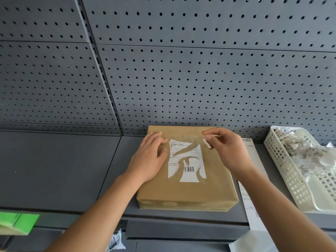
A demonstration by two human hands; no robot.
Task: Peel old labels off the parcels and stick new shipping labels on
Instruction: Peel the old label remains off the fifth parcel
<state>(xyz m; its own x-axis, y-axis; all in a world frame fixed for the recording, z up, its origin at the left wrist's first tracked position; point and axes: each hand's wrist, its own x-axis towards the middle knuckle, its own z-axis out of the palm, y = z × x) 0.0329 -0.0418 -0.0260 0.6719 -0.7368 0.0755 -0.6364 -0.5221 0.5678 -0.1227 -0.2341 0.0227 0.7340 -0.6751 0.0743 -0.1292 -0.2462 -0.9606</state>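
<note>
A brown cardboard parcel (pixel 185 190) lies flat on the grey shelf. On its top sits a torn white old label (pixel 187 160) with a barcode, several strips of it gone. My left hand (pixel 149 157) rests flat on the parcel's left side, fingers spread beside the label. My right hand (pixel 227 148) hovers over the parcel's far right corner, its thumb and fingers pinching a small torn scrap of label (pixel 207 143). A strip of new shipping labels (pixel 249 193) lies on the shelf to the right of the parcel, partly under my right forearm.
A white slotted basket (pixel 283 160) holding crumpled label scraps stands at the right. A grey pegboard wall (pixel 181 70) rises right behind the parcel. A green item (pixel 20 221) lies at the lower left, and a printed plastic bag (pixel 114 242) sits below the shelf edge.
</note>
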